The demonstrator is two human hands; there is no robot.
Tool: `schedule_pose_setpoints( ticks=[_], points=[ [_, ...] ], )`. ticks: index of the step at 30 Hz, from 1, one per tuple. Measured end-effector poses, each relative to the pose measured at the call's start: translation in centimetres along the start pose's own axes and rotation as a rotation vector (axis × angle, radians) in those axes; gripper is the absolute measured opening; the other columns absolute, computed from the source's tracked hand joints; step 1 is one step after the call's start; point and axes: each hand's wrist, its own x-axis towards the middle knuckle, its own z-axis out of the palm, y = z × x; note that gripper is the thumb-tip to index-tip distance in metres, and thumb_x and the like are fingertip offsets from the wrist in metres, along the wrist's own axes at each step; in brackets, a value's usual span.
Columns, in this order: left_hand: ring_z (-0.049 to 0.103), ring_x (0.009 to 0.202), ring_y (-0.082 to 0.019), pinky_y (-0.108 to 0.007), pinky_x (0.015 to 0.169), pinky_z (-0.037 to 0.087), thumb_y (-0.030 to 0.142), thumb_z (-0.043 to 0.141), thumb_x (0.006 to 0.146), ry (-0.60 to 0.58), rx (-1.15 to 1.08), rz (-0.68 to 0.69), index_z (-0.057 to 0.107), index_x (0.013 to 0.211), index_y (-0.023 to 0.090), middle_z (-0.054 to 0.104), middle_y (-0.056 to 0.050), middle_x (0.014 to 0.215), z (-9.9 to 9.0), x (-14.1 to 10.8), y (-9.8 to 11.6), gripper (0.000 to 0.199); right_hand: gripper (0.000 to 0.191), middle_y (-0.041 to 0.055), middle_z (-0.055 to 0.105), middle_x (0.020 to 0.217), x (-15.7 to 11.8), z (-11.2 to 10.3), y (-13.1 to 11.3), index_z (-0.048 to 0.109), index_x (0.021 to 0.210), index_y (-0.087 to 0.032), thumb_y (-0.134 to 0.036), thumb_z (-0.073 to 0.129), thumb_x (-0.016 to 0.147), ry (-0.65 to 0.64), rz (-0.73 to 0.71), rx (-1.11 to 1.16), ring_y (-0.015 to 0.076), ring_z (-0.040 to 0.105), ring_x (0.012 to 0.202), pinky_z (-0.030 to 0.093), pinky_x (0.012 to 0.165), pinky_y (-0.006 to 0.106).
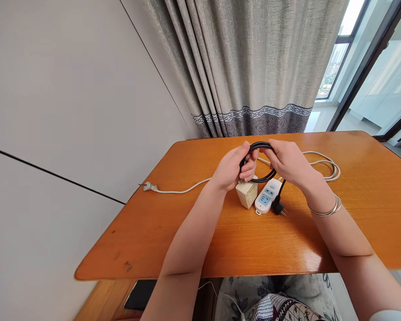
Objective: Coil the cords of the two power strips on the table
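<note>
I have the black cable (266, 179) looped into an oval coil above the middle of the table (187, 232), its long axis running left to right and its opening facing me. From the right side of the coil, one end drops to the black plug (277, 206), whose prongs point right and slightly towards my near edge. Under the coil I see a small box (247, 194) and, just beside it, the white power strip (266, 196), which slants from near left to far right.

The near table edge is well apart from these things, with open wood in between. To my left, only the white cord (180, 192) and white plug (149, 187) cross the surface, the plug close to the left edge; to my right, the cord loops (334, 169) lie beyond my wrist.

Both my arms reach in from the near side and converge. My left hand (232, 167) is curled closed around the coil's left side, thumb uppermost. My right hand (287, 161) bends inward, fingers closed on its upper right.
</note>
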Motion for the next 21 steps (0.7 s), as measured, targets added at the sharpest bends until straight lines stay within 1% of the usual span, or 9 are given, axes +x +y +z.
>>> schedule_pose_setpoints(
  ticks=[2, 6, 8, 10, 12, 14, 17, 21],
  points=[
    [0.025, 0.03, -0.003, -0.013, 0.033, 0.029, 0.061, 0.06, 0.093, -0.015, -0.006, -0.014, 0.052, 0.069, 0.016, 0.03, 0.011, 0.04, -0.07, -0.05, 0.12, 0.051, 0.03, 0.0017, 0.058, 0.066, -0.06, 0.0, -0.11, 0.063, 0.088, -0.017, -0.03, 0.04, 0.102, -0.005, -0.005, 0.036, 0.0143, 0.05, 0.06, 0.031, 0.062, 0.027],
    [0.02, 0.031, -0.003, -0.014, 0.032, 0.027, 0.061, 0.06, 0.092, -0.086, 0.005, -0.021, 0.049, 0.064, 0.017, 0.028, 0.011, 0.04, -0.49, -0.16, 0.2, 0.054, 0.028, 0.0002, 0.056, 0.065, -0.28, -0.12, -0.27, 0.057, 0.081, -0.018, -0.032, 0.042, 0.101, -0.001, -0.048, 0.113, 0.013, 0.047, 0.059, 0.03, 0.061, 0.027],
    [0.018, 0.031, -0.002, -0.014, 0.032, 0.026, 0.065, 0.063, 0.088, -0.125, 0.02, 0.011, 0.048, 0.063, 0.017, 0.026, 0.011, 0.04, -0.7, -0.21, 0.09, 0.056, 0.03, -0.0007, 0.054, 0.065, -0.38, -0.27, -0.25, 0.056, 0.08, -0.018, -0.037, 0.044, 0.1, -0.012, -0.084, 0.139, 0.0122, 0.044, 0.059, 0.03, 0.061, 0.027],
    [0.018, 0.032, -0.002, -0.013, 0.032, 0.025, 0.066, 0.071, 0.081, -0.152, 0.038, 0.057, 0.048, 0.064, 0.018, 0.025, 0.012, 0.041, -0.79, -0.28, -0.06, 0.056, 0.034, -0.0017, 0.052, 0.063, -0.42, -0.42, -0.13, 0.055, 0.077, -0.019, -0.043, 0.046, 0.1, -0.017, -0.111, 0.153, 0.0114, 0.042, 0.058, 0.029, 0.06, 0.027],
    [0.018, 0.033, -0.002, -0.013, 0.033, 0.024, 0.064, 0.078, 0.075, -0.151, 0.058, 0.083, 0.049, 0.065, 0.018, 0.024, 0.013, 0.042, -0.78, -0.36, -0.17, 0.056, 0.038, -0.0021, 0.05, 0.062, -0.41, -0.51, 0.05, 0.053, 0.074, -0.019, -0.046, 0.046, 0.1, -0.01, -0.12, 0.166, 0.0108, 0.04, 0.057, 0.029, 0.059, 0.027],
    [0.019, 0.034, -0.002, -0.013, 0.034, 0.024, 0.064, 0.078, 0.075, -0.13, 0.083, 0.078, 0.049, 0.066, 0.018, 0.023, 0.013, 0.042, -0.69, -0.44, -0.16, 0.055, 0.042, -0.0019, 0.05, 0.06, -0.38, -0.52, 0.2, 0.054, 0.071, -0.019, -0.048, 0.045, 0.1, -0.001, -0.116, 0.198, 0.0106, 0.04, 0.057, 0.029, 0.059, 0.027],
    [0.019, 0.034, -0.002, -0.013, 0.034, 0.024, 0.066, 0.073, 0.08, -0.115, 0.108, 0.055, 0.051, 0.067, 0.017, 0.024, 0.012, 0.043, -0.52, -0.52, 0.0, 0.055, 0.051, -0.001, 0.052, 0.057, -0.36, -0.46, 0.31, 0.056, 0.066, -0.018, -0.057, 0.047, 0.098, -0.028, -0.087, 0.33, 0.0104, 0.044, 0.055, 0.033, 0.057, 0.026],
    [0.018, 0.035, -0.002, -0.013, 0.034, 0.023, 0.067, 0.068, 0.084, -0.153, 0.103, 0.011, 0.044, 0.065, 0.019, 0.026, 0.011, 0.043, -0.34, -0.52, 0.24, 0.057, 0.059, -0.0008, 0.053, 0.052, -0.27, -0.3, 0.55, 0.058, 0.061, -0.017, -0.069, 0.057, 0.089, -0.122, -0.022, 0.6, 0.0098, 0.048, 0.05, 0.037, 0.052, 0.025]
  ],
)
